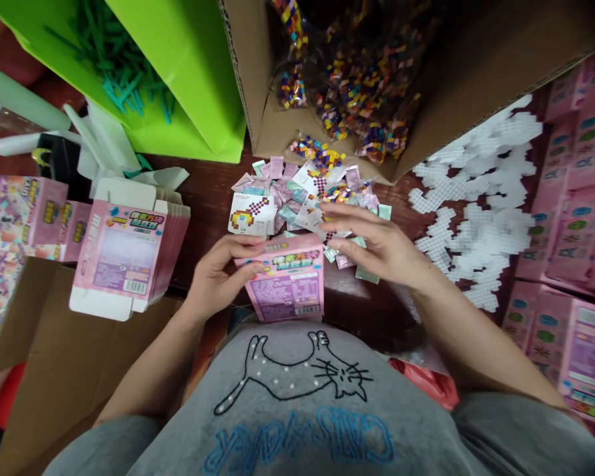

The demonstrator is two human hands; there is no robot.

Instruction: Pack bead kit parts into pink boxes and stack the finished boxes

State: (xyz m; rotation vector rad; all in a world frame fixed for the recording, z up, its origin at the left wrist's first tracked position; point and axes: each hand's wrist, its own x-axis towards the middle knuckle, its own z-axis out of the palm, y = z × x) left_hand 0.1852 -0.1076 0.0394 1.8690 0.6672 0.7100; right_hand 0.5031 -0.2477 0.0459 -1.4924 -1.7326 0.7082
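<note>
My left hand (pixel 221 271) is closed around the left edge of a pink printed cardboard box (pixel 285 281), held close against the grey shirt. Purple text panels and a barcode show on the box. Over the pile at the middle of the table, my right hand (pixel 381 244) has its fingers stretched and apart, with nothing visibly gripped. Beneath and beside its fingertips lie white pattern cards (pixel 252 213), small pink and green sachets (pixel 290 195) and a clear bag of coloured beads (pixel 320 152).
A cardboard carton (pixel 258 79) with bagged beads stands behind, beside a green bin (pixel 198 99) of teal sticks. White pegboards (pixel 476 192) lie right, near stacked pink boxes (pixel 580 231). Flattened pink boxes (pixel 119 251) stand left, above an open brown carton (pixel 44 370).
</note>
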